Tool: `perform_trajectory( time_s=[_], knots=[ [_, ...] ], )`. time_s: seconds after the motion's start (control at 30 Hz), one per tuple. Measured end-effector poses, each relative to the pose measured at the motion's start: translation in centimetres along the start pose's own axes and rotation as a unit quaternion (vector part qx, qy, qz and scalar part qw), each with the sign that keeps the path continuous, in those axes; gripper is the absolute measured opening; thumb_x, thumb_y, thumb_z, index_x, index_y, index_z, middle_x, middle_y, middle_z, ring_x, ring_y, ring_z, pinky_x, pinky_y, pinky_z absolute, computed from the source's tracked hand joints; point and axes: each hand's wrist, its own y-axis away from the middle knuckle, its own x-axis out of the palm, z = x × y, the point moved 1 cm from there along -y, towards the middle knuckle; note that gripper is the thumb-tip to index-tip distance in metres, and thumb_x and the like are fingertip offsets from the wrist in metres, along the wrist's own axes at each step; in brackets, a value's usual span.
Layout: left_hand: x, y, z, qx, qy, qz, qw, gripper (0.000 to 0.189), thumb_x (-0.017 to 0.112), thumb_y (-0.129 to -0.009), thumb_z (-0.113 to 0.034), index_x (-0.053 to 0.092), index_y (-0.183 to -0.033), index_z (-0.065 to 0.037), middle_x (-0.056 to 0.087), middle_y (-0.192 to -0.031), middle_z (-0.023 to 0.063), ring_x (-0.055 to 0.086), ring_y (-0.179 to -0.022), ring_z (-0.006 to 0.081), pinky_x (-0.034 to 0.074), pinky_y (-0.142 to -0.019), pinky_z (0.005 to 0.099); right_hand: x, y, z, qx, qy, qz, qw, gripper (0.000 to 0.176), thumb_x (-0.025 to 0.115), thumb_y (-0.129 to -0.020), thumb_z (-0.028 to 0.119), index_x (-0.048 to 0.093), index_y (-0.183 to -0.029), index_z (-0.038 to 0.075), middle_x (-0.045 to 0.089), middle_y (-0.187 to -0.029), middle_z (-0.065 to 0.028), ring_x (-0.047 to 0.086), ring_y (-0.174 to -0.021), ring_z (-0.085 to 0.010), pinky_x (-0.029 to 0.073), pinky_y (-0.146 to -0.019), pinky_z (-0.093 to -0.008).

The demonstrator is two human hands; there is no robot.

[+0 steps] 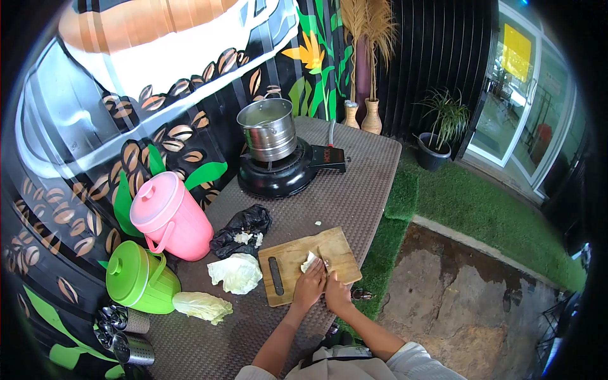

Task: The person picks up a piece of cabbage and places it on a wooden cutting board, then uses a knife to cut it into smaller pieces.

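Observation:
A wooden cutting board (288, 252) with a dark handle slot lies at the table's front edge. My left hand (309, 286) presses its closed fingers on a small pale vegetable piece (308, 261) on the board. Close beside it, my right hand (338, 294) is closed around a knife (322, 256); its thin blade shows only partly and its handle is hidden in the fist. Left of the board lie a pale cabbage (235, 273) and a longer napa cabbage (202, 306). A black plastic bag (244, 229) with white scraps sits behind them.
A steel pot (267, 130) stands on a black gas stove (276, 177) at the table's back. Pink (172, 215) and green (143, 278) lidded pitchers stand on the left, near metal utensil holders (133, 348). A potted plant (437, 130) is beyond the table.

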Motion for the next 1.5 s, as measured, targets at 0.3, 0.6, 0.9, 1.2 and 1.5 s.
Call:
perform_trajectory(
  time_s=[0.3,0.6,0.9,1.2,1.5],
  knots=[
    [-0.1,0.1,-0.4,-0.009,0.023,0.001,1.0,0.032,0.052,-0.088,-0.012,0.06,-0.113,0.005,0.057,-0.123,0.0138,0.044,-0.125,0.023,0.04,-0.1,0.0349,-0.5,-0.6,-1.6,-0.03,0.036,0.043,0.998,0.023,0.048,-0.088,0.013,0.038,-0.105,0.001,0.062,-0.092,-0.03,0.064,-0.085,-0.0437,0.052,-0.072,-0.0492],
    [-0.1,0.0,-0.2,0.012,-0.007,0.001,1.0,0.031,0.051,-0.088,-0.011,0.06,-0.113,0.005,0.057,-0.122,0.0141,0.044,-0.126,0.0229,0.041,-0.1,0.0341,-1.6,-1.7,0.0,-0.001,-0.009,0.067,0.998,0.033,0.047,-0.086,0.012,0.037,-0.113,-0.005,0.059,-0.095,-0.0342,0.06,-0.09,-0.0485,0.049,-0.077,-0.0537],
    [-0.4,0.1,-0.4,-0.004,0.026,0.0,1.0,0.031,0.052,-0.088,-0.011,0.059,-0.113,0.006,0.057,-0.122,0.0156,0.043,-0.126,0.0278,0.041,-0.099,0.0376,-0.7,0.5,0.1,0.002,0.037,0.034,0.999,0.035,0.051,-0.085,0.013,0.037,-0.112,-0.005,0.061,-0.091,-0.0323,0.062,-0.088,-0.0448,0.051,-0.075,-0.05],
    [-0.4,0.1,-0.5,-0.004,0.027,0.002,1.0,0.031,0.054,-0.087,-0.009,0.059,-0.114,0.006,0.058,-0.12,0.0164,0.043,-0.126,0.0272,0.04,-0.1,0.0372,-1.5,-0.3,-0.3,-0.058,0.094,0.022,0.994,0.033,0.054,-0.081,0.006,0.038,-0.108,-0.004,0.062,-0.087,-0.0295,0.064,-0.082,-0.0441,0.053,-0.069,-0.0478],
    [-0.2,0.1,-0.1,0.005,0.0,-0.008,1.0,0.031,0.053,-0.088,-0.012,0.06,-0.113,0.004,0.058,-0.122,0.0143,0.046,-0.124,0.0232,0.043,-0.097,0.036,-1.1,-1.2,0.1,-0.029,0.033,0.019,0.999,0.034,0.053,-0.082,0.008,0.039,-0.11,-0.005,0.061,-0.089,-0.0315,0.064,-0.083,-0.0431,0.052,-0.071,-0.0497]
  ],
)
